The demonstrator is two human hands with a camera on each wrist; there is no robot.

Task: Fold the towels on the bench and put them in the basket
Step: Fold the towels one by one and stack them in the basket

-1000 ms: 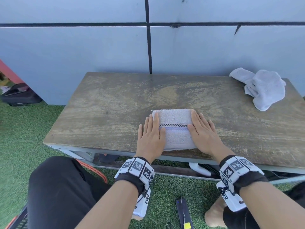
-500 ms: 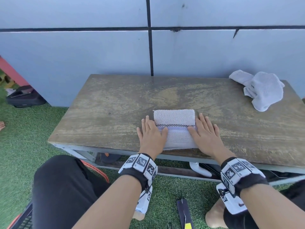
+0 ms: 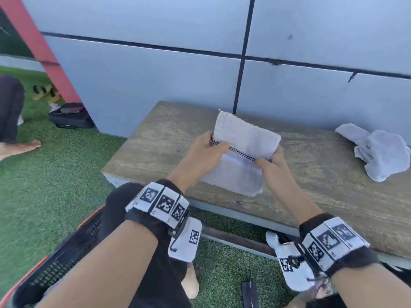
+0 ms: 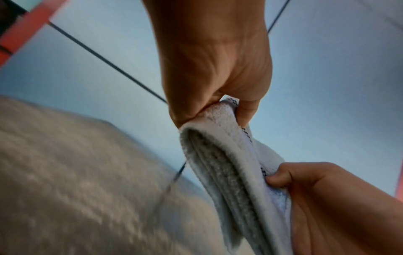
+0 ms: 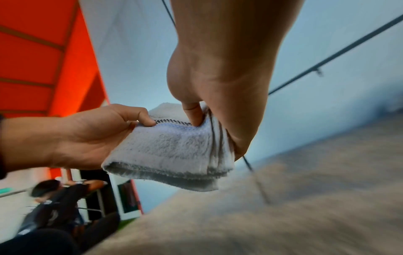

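Observation:
The folded white towel [image 3: 240, 152] with a black checked stripe hangs in the air above the wooden bench [image 3: 322, 185]. My left hand [image 3: 206, 150] pinches its left end and my right hand [image 3: 270, 162] pinches its right end. In the left wrist view the folded towel [image 4: 229, 172] shows its stacked layers between the left hand [image 4: 218, 110] and the right hand [image 4: 281, 179]. The right wrist view shows the folded towel [image 5: 172, 146] gripped by the right hand [image 5: 202, 120] and the left hand [image 5: 139, 120]. A black mesh basket [image 3: 55, 263] with an orange rim stands on the grass at lower left.
A crumpled white towel [image 3: 378, 150] lies at the bench's far right. A grey panelled wall [image 3: 178, 74] rises behind the bench. Another person [image 3: 11, 116] crouches on the green turf at far left, near a black bag [image 3: 71, 116]. My knee [image 3: 133, 196] is by the bench's front edge.
Both hands went from pressing flat on the towel on the bench to gripping its ends and lifting it off. The head view has swung left.

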